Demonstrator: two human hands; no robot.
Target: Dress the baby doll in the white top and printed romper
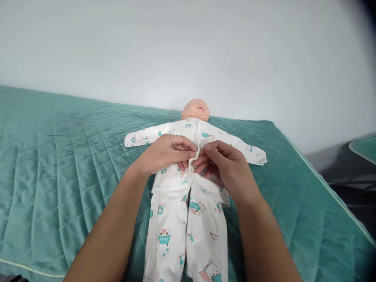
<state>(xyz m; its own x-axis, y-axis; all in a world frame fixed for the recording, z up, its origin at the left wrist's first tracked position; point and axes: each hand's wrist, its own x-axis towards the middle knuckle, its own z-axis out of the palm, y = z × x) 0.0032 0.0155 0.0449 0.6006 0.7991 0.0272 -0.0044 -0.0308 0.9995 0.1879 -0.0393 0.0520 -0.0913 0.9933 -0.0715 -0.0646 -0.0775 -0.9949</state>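
Observation:
A baby doll (pixel 196 108) lies on its back, dressed in a white printed shirt (pixel 176 127) and matching trousers (pixel 167 223). Both sleeves stretch out to the sides. At the middle of the chest, my left hand (pixel 169 152) pinches the front edge of the shirt between thumb and fingers. Just across the opening, my right hand (pixel 223 162) pinches the other front edge, with its fingertips almost meeting those of the left. A small fastener on the shirt front shows between the fingertips. Its exact state is partly hidden by my fingers.
A green quilted cover (pixel 73 164) lies under the doll, with a pale piped edge on the right. Behind it rises a plain white wall (pixel 176 47). Another green-covered surface (pixel 366 148) stands at the far right, beyond a dark gap.

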